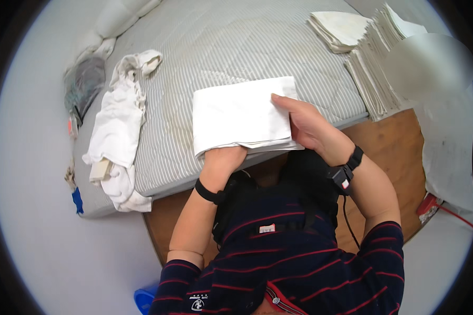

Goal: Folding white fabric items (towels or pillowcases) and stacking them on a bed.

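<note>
A folded white cloth [240,112] is held up in front of me, over the near edge of a striped mattress [177,114]. My left hand [225,159] reaches inside or under its lower fold, so the fingers are hidden. At the cloth's right edge, my right hand [303,120] grips with the thumb on top and the other fingers behind. On the left of the mattress lie crumpled white cloths [116,126], with a cream-coloured block [101,170] among them.
Stacked folded white cloths [372,75] stand at the mattress's right end, beside a smaller folded pile [339,29]. A grey bag [86,84] lies by the left wall. Wooden flooring [390,157] shows at right, near a red object [428,206]. A blue object [145,300] is at the bottom left.
</note>
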Action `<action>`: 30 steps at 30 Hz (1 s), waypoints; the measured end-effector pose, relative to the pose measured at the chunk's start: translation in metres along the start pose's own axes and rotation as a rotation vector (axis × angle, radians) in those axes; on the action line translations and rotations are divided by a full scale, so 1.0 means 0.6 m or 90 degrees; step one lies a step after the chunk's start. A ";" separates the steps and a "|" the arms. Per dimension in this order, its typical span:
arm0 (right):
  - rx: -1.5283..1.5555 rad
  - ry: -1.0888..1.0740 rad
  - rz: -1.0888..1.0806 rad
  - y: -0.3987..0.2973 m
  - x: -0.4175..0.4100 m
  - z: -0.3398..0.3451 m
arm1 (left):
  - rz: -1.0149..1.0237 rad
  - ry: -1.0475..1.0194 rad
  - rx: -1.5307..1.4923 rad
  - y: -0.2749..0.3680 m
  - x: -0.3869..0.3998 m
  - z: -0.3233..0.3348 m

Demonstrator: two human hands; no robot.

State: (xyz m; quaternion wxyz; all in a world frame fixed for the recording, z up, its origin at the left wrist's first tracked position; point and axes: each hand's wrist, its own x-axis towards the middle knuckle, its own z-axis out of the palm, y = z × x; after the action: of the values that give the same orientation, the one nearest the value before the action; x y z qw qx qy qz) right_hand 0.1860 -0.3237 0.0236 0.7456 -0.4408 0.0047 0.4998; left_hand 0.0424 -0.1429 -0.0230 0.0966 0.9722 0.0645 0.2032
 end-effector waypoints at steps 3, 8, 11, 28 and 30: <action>-0.073 0.044 -0.021 -0.003 0.018 -0.010 | 0.005 -0.006 0.004 0.002 0.001 0.003; -0.176 -0.036 -0.226 -0.019 0.013 -0.033 | 0.002 -0.025 0.033 -0.024 -0.004 0.023; -0.224 0.035 -0.188 -0.026 -0.004 -0.049 | -0.005 -0.033 0.036 -0.035 -0.005 0.030; -0.367 0.162 -0.048 -0.033 0.029 -0.068 | -0.002 -0.078 -0.043 -0.065 -0.011 0.055; -0.371 0.181 -0.031 -0.031 0.033 -0.072 | -0.014 -0.090 -0.042 -0.061 -0.002 0.053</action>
State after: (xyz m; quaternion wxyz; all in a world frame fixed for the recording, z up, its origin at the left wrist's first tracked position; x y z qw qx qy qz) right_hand 0.2289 -0.3396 0.0006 0.5918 -0.7009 -0.0452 0.3956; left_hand 0.0510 -0.1128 -0.0596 0.1349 0.9797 0.0618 0.1348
